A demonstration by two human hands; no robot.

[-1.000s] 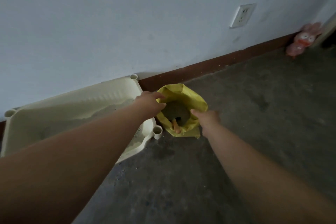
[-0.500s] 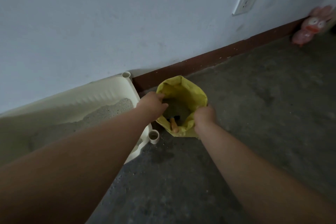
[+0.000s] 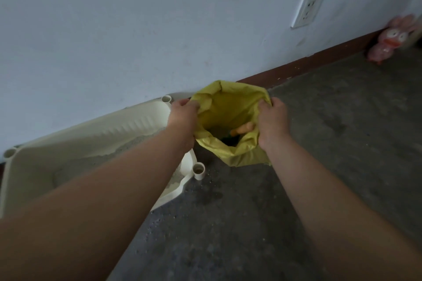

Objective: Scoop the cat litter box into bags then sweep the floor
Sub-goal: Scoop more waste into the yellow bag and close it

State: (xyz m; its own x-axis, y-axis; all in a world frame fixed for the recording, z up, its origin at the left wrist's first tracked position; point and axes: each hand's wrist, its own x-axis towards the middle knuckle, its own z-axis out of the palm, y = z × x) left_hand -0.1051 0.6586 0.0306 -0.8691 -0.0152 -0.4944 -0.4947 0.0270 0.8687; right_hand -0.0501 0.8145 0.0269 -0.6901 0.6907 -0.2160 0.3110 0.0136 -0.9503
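A yellow plastic bag [image 3: 230, 107] hangs open above the floor, right of the litter box. My left hand [image 3: 182, 116] grips the left side of its rim and my right hand [image 3: 271, 121] grips the right side, with the mouth spread between them. Down inside the bag lies an orange handle [image 3: 243, 129] on dark contents. The cream litter box [image 3: 96, 141] stands against the wall at the left, with grey litter [image 3: 127, 150] in it; my left forearm covers part of it.
Scattered litter grains [image 3: 164, 223] speckle the grey concrete floor [image 3: 331, 143] by the box's front corner. A wall socket [image 3: 307, 10] sits above the brown skirting board [image 3: 315, 61]. A pink plush toy [image 3: 388, 41] leans at the far right.
Both hands have taken hold of the bag's rim, lifted it off the floor and pulled its mouth wider. The orange handle now lies toward the right inside.
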